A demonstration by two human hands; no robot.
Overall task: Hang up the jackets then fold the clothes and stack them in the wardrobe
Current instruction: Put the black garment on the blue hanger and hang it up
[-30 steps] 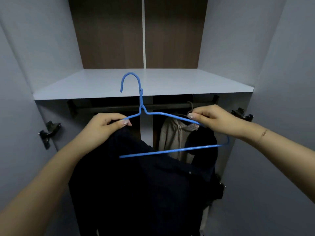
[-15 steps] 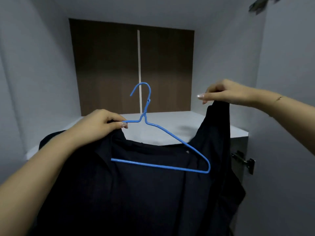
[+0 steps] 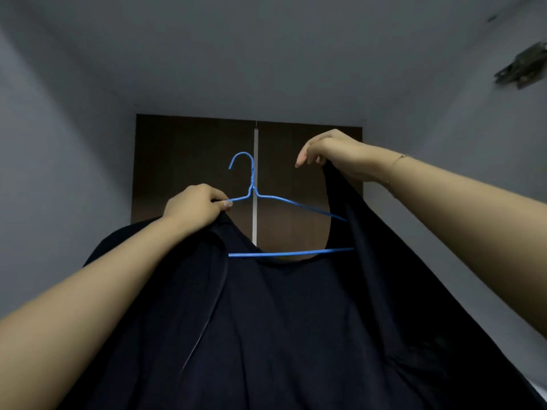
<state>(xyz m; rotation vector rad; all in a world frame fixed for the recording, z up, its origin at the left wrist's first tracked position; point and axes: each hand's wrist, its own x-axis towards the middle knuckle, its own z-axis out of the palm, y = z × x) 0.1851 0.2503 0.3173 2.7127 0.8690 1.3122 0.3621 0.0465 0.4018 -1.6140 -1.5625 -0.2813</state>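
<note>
Plainly the risk sits on the left first: the left hand [image 3: 195, 207] pinches both the blue wire hanger [image 3: 284, 202] at its left shoulder and the dark jacket [image 3: 266, 321] bunched beneath those fingers, so if that pinch loosens, I judge the hanger could tip and the cloth slide off the wire. Its fingers are curled tight, thumb and forefinger closed on the thin arm just left of the twisted neck, with the fabric gathered directly under the knuckles. Between the hands the hanger's bottom bar lies across the open neckline, and the hook stands upright above and to the right of the left fingertips, free of any rail. Rightward, the far end of the wire disappears behind the raised cloth; it may snag there or miss the shoulder altogether. The right hand [image 3: 334, 153] holds the jacket's other shoulder lifted, the cloth hanging from under its curled fingers, forefinger pointing loosely down.
</note>
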